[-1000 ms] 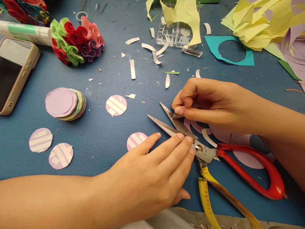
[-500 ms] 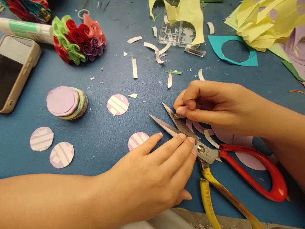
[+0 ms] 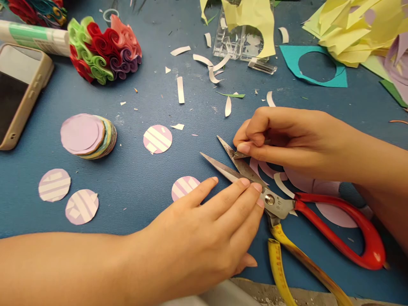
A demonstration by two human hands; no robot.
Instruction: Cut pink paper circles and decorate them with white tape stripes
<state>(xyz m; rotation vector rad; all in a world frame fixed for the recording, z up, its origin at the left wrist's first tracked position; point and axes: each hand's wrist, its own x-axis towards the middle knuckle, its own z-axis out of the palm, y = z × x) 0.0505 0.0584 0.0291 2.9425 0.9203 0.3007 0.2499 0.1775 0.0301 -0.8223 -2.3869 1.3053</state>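
Observation:
A pair of scissors (image 3: 276, 203) with one red and one yellow handle lies on the blue table, its blades parted. My left hand (image 3: 204, 231) rests on it, fingers stretched out, with the fingertips on the lower blade near the pivot. The left thumb is tucked low and partly hidden. Above the upper blade, my right hand (image 3: 280, 140) is closed in a pinch. A small, thin, dark piece at its fingertips touches that blade; what it is I cannot make out. Just beyond my left fingers, a lilac paper disc with white strips (image 3: 184, 187) is partly covered.
More striped discs (image 3: 157, 139) lie to the left, by a stack of paper discs (image 3: 83, 134). A phone (image 3: 21, 93), a quilled-paper ornament (image 3: 105, 49) and a white-green tube (image 3: 35, 37) lie at upper left. Yellow paper offcuts (image 3: 360, 32) and a teal cut-out (image 3: 342, 78) are at upper right.
Both hands and the scissors stay almost in place. The whole view shifts very slightly, and the right hand's pinched fingertips barely move along the upper blade.

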